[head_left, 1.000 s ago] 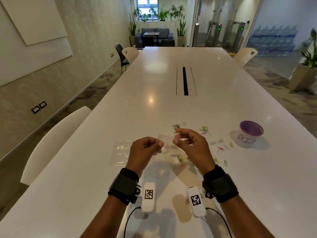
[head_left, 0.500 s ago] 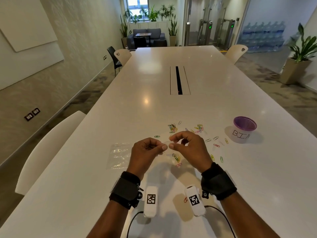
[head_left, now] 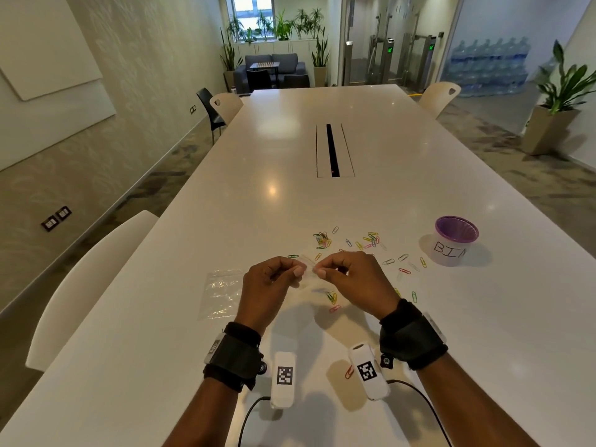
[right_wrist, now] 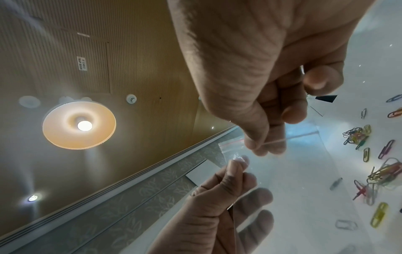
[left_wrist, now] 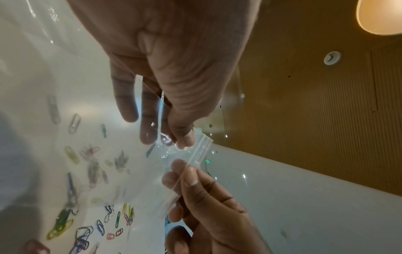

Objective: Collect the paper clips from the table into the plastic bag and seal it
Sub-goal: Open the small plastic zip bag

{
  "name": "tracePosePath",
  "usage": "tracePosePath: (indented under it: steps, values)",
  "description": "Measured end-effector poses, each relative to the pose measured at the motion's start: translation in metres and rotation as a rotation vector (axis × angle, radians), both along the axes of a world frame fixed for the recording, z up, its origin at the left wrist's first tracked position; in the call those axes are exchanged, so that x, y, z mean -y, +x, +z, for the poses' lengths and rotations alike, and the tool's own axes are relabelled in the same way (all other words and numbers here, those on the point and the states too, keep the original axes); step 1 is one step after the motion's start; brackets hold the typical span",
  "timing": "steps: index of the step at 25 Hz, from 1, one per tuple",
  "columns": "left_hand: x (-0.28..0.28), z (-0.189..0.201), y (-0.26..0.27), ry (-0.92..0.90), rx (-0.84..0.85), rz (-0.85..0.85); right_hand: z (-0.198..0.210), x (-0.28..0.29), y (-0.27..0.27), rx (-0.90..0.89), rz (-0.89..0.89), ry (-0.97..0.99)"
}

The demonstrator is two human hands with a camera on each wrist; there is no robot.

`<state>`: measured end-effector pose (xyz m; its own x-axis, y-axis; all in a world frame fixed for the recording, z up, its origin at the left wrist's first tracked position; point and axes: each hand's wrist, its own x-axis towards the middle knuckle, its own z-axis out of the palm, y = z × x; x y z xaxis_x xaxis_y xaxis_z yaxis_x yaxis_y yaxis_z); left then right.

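Note:
Both hands hold a small clear zip bag (head_left: 308,267) just above the white table (head_left: 322,201). My left hand (head_left: 292,271) pinches its top edge from the left, and my right hand (head_left: 322,269) pinches it from the right. The left wrist view shows the bag's zip strip (left_wrist: 196,158) between the two thumbs, and the right wrist view shows the bag (right_wrist: 234,144) there too. Several coloured paper clips (head_left: 364,241) lie scattered on the table beyond and to the right of the hands. A few clips (head_left: 332,298) lie under the right hand. One red clip (head_left: 349,371) lies near my wrists.
A second clear plastic bag (head_left: 222,293) lies flat on the table left of my left hand. A purple-lined cup marked BIN (head_left: 453,240) stands at the right. A white chair (head_left: 96,269) sits at the table's left edge. A cable slot (head_left: 332,151) runs along the table's middle.
The hands have come closer together, and the pinching fingertips now almost meet over the bag. The bag stays held between them; the clips have not moved.

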<state>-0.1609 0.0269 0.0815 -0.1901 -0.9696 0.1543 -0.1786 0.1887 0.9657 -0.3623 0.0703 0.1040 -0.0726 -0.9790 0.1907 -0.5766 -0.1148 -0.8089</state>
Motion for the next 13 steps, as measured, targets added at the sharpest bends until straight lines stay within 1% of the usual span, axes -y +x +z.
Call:
tracePosePath:
  steps: [3,5,8,9,10,12,13]
  values:
    - [0.002,0.000,0.000,-0.035,0.041,0.035,-0.001,0.002,0.003,0.001,-0.030,0.034]
    - [0.000,0.000,-0.001,-0.077,0.077,0.107,-0.003,0.002,0.007,0.029,-0.075,0.043]
    - [-0.005,0.001,-0.003,-0.285,0.296,0.307,-0.006,0.000,0.014,0.097,-0.123,0.033]
    - [-0.008,0.003,-0.005,-0.319,0.305,0.340,-0.006,-0.001,0.015,0.117,-0.136,0.028]
    - [-0.011,0.006,-0.007,-0.288,0.256,0.321,-0.007,-0.001,0.017,0.129,-0.147,0.024]
    - [-0.017,0.013,-0.013,-0.091,0.072,0.203,-0.008,-0.001,0.021,0.125,-0.155,-0.002]
    - [-0.020,0.014,-0.015,0.000,0.015,0.158,-0.009,-0.001,0.023,0.107,-0.154,-0.024]
